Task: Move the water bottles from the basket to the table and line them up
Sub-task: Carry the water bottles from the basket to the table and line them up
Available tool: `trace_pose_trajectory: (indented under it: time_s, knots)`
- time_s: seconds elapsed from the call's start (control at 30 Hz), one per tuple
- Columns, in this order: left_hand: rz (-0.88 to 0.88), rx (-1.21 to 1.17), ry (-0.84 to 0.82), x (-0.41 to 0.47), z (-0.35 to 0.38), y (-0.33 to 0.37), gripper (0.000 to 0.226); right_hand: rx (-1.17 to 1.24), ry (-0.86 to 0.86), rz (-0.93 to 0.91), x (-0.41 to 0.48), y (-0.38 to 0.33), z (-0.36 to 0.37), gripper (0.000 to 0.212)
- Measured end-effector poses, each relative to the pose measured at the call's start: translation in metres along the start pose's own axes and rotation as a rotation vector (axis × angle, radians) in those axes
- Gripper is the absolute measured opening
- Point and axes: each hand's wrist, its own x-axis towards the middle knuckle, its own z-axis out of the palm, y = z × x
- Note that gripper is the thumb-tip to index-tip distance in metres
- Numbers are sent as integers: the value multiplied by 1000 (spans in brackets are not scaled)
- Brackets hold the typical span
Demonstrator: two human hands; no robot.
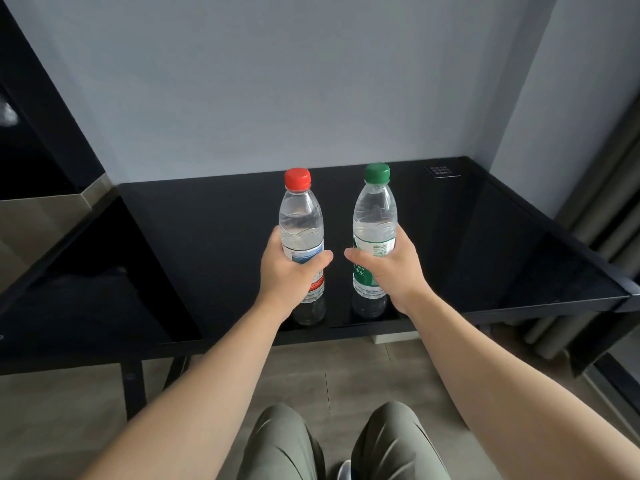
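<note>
At the far left a dark cabinet (41, 140) rises beside the wall, with a lower black shelf (86, 282) running along its foot. The glossy black table (502, 244) begins next to that and spans the rest of the view, set against a pale grey wall (277, 81).

The left hand (289, 270) is wrapped around the lower half of the red-capped bottle (300, 216), thumb across the front of the label and fingers hidden behind it. This bottle stands upright near the table's front edge, its base on or just above the surface; which of the two I cannot tell, though its reflection shows directly beneath it.

Just beside it, with a narrow gap between, stands the green-capped bottle (374, 213), also upright, tilted slightly toward the red one at the top. The right hand (388, 265) is closed around its green label, thumb pointing left toward the other thumb, the two thumb tips near each other but apart. Both bottles hold clear water to roughly shoulder level.

Farther right, a small square panel (441, 171) sits flush in the table's back corner. Grey curtains (602, 188) hang at the right edge. Below, the person's knees in olive trousers (388, 445) show above a grey floor (363, 368).
</note>
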Motion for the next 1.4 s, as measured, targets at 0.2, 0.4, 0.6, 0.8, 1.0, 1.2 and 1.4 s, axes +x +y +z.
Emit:
trace_pose_trajectory:
  time_s: [0.2, 0.4, 0.6, 0.8, 1.0, 1.2, 1.4]
  knots:
    - [-10, 10, 13, 0, 4, -13, 52, 9, 23, -16, -2, 11, -2, 51]
    - [-11, 13, -57, 1, 4, -19, 55, 9, -3, -5, 0, 16, -3, 51]
    - [-46, 43, -109, 0, 1, -16, 60, -23, -31, 22, -2, 14, -6, 55]
    - [-68, 177, -157, -5, -8, 1, 80, -86, -68, 36, -7, 5, -12, 85]
    - [222, 480, -71, -21, -27, 27, 131, -333, 117, -148, -23, -22, -19, 130]
    - [691, 907, 12, -33, -28, 63, 126, -872, 235, -576, -39, -51, -13, 119]
    - [667, 1170, -28, -32, -21, 77, 115, -1174, 151, -534, -39, -65, 0, 112]
